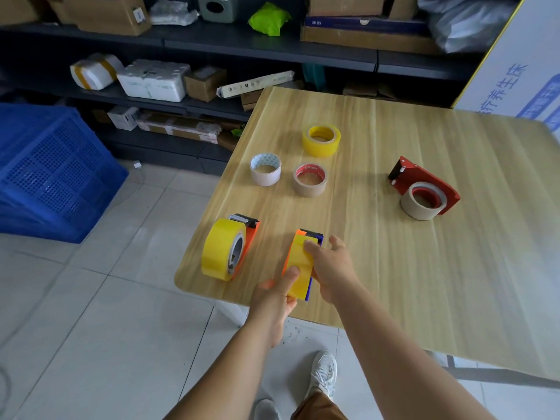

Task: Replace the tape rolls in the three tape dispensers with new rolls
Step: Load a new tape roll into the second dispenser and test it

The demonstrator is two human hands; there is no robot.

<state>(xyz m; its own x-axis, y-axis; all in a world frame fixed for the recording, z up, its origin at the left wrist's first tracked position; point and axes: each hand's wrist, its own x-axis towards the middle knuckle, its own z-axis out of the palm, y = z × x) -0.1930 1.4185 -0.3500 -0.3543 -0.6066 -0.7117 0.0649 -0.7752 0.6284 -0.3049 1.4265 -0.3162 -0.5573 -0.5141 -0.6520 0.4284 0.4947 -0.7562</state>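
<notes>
Yellow glossy tape on an orange-and-blue dispenser (pixel 301 263), standing on edge near the desk's front-left corner, flat band of tape facing up. Left hand (pixel 274 294) grips its near end, thumb pressed on the tape. Right hand (pixel 328 268) holds the blue side, forefinger laid over the top of the roll, thumb lifted clear.

Just left, apart from it: orange dispenser (pixel 250 234) tilted on its side, carrying a fat yellow roll (pixel 222 248), smooth and shiny, grey core showing; it sits close to the desk's left edge.

Farther back, three loose rolls lying flat, cores open upward: white roll (pixel 265 169), brown roll with red inner ring (pixel 310 179), yellow roll (pixel 321 140). White and brown near each other, not touching.

Well to the right: red dispenser (pixel 424 183), wedge-shaped plate, with a tan roll (pixel 423 204) on its hub.

Desk (pixel 394 268): pale wood-grain laminate, rounded corner, broad bare stretch between the held dispenser and the red one.

Beyond the left edge: grey floor tiles, blue perforated plastic crate (pixel 51 171), dark shelving (pixel 242 47) with cardboard boxes and wrapped parcels.
</notes>
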